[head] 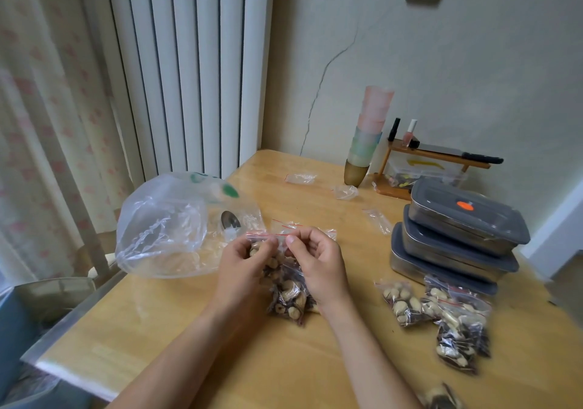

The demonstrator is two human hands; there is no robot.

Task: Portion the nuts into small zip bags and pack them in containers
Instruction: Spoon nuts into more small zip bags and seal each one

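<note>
A small zip bag [290,292] full of mixed nuts stands on the wooden table [195,330] between my hands. My left hand [246,266] and my right hand [318,263] both pinch its red-lined zip strip at the top. Behind it on the left lies a large clear plastic bag [170,229] holding loose nuts and a metal spoon [230,219]. Several filled zip bags [441,317] lie on the right. Three stacked metal containers [454,235] with grey lids stand behind them.
Empty small zip bags [299,178] lie scattered across the far table. A stack of pastel cups [369,137] and a small wooden rack [422,162] with bottles and a knife stand by the wall. A chair [94,260] is at the table's left edge.
</note>
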